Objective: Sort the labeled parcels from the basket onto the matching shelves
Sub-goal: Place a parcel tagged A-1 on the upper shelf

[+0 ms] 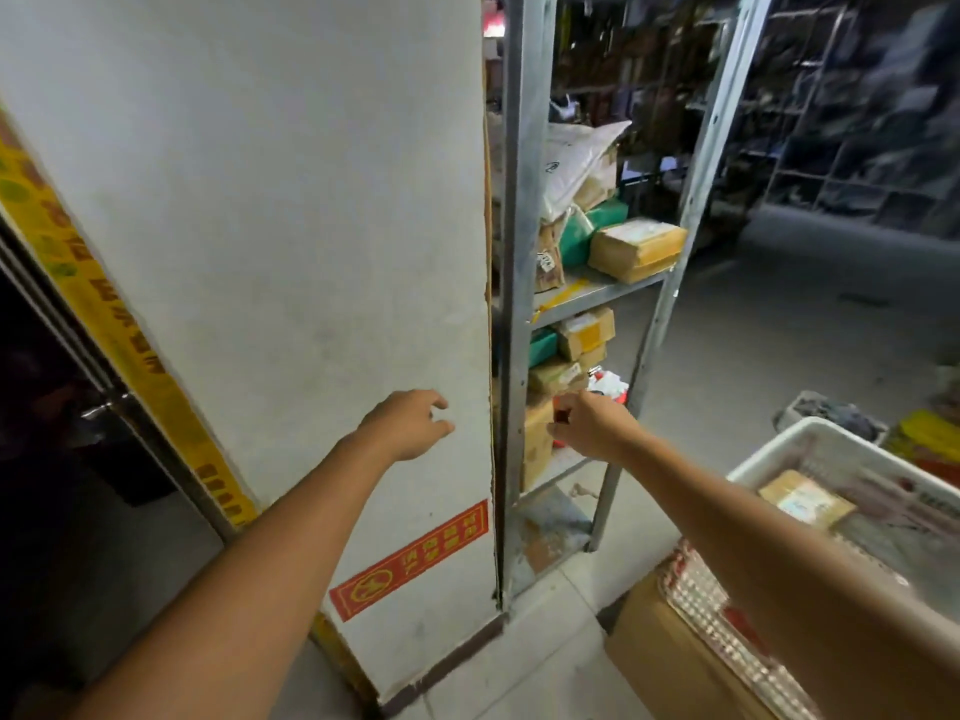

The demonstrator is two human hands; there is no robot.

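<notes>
A: Left hand (410, 426), how was it seen?
B: It was held out before the white pillar (260, 252), fingers loosely curled, nothing gripped.
A: Right hand (589, 431)?
B: It was reached to a low level of the metal rack (519, 252), just right of the pillar. Thumb and fingers were curled narrow round a small red parcel (560, 409) at the level's near edge.
A: Basket (779, 449)?
B: It was seen near right, set on a cardboard carton (675, 662). One brown labelled parcel (805, 498) was seen lying in it, well apart from both hands.
A: Rack contents?
B: A higher level was loaded with a white bag (571, 158), a green packet (597, 220) and a tan box (636, 249). A red sticker (415, 558) was noted low on the pillar.
</notes>
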